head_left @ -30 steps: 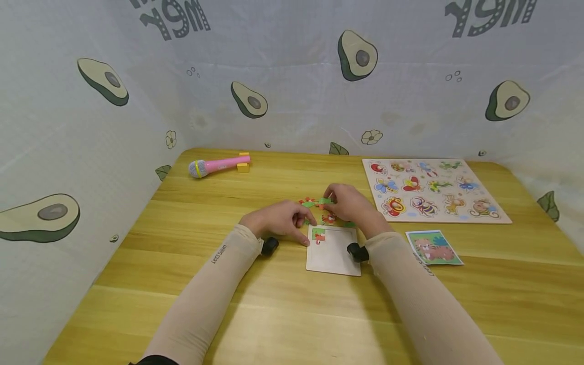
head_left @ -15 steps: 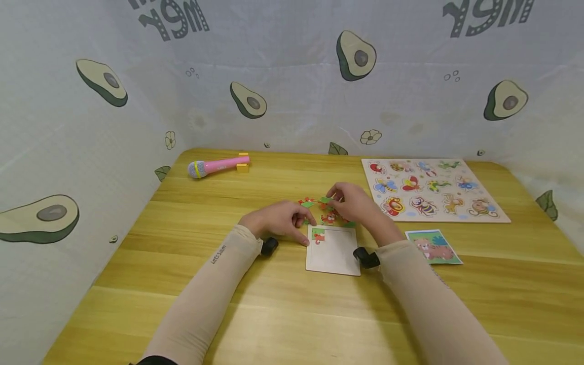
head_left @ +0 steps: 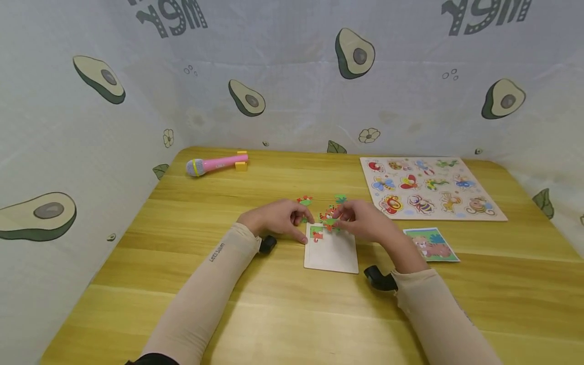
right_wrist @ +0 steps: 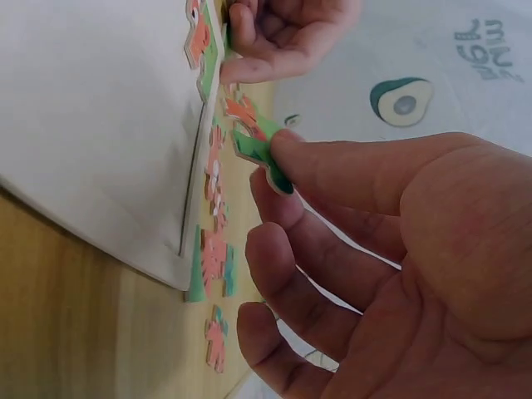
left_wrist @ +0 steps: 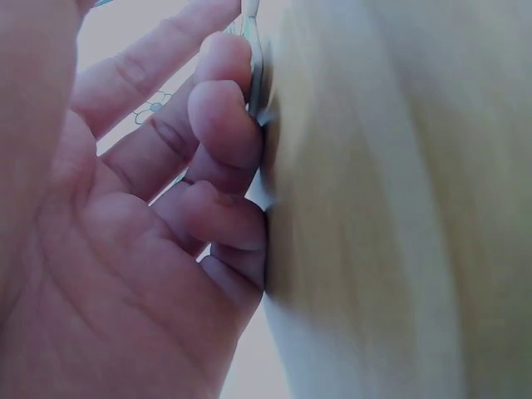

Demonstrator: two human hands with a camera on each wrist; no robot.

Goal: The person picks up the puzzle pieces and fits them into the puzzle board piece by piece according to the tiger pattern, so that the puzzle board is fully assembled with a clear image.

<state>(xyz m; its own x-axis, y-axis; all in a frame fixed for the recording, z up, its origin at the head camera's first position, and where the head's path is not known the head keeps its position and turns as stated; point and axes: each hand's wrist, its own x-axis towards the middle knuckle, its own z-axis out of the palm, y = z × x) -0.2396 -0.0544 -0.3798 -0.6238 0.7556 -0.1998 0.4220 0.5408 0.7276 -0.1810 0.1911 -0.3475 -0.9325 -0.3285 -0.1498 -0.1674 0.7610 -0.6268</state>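
A pale square puzzle tray (head_left: 331,256) lies on the table with one green and orange piece (head_left: 316,233) in its upper left corner. My left hand (head_left: 279,219) holds the tray's left edge between thumb and fingers; in the left wrist view the curled fingers of that hand (left_wrist: 150,199) rest against the table. My right hand (head_left: 365,223) pinches a green and orange piece (right_wrist: 259,151) between thumb and index finger, above the tray's far edge. Several loose pieces (right_wrist: 218,258) lie beyond that edge, partly behind the right hand in the head view.
A small picture card (head_left: 431,244) lies right of the tray. Behind it is a large board of insect pictures (head_left: 429,190). At the back left, a pink microphone (head_left: 219,163) rests by yellow blocks (head_left: 241,166). A patterned cloth (head_left: 292,76) hangs behind the table.
My right hand has lifted a piece from the loose group and brought it nearer, to the tray's far edge. My left hand has stayed at the tray's left edge.
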